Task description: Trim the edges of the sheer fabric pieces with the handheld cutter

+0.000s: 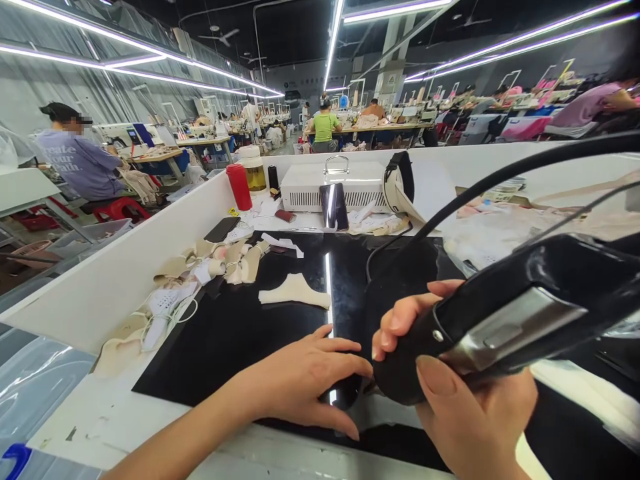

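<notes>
My right hand [475, 407] grips a black corded hand tool [515, 287] with a silver metal plate on its side. Its rounded black end points down and left, close to the black sheet [230, 353] on the table. Beside that end, my left hand [305, 373] is spread low over the sheet, fingers apart and holding nothing. Its index fingertip comes very near the tool, and I cannot tell whether they touch. Beyond my left hand lies a cream shaped fabric piece [295, 293]. The tool hides whatever is directly beneath it.
Fabric scraps [240, 260] pile up at the left. Along the back stand a red cup [239, 188], a white vented box [305, 183] and a leaning phone [334, 208]. A thick black cable [480, 187] arches at the right. Co-workers sit at machines beyond the low white wall [125, 267].
</notes>
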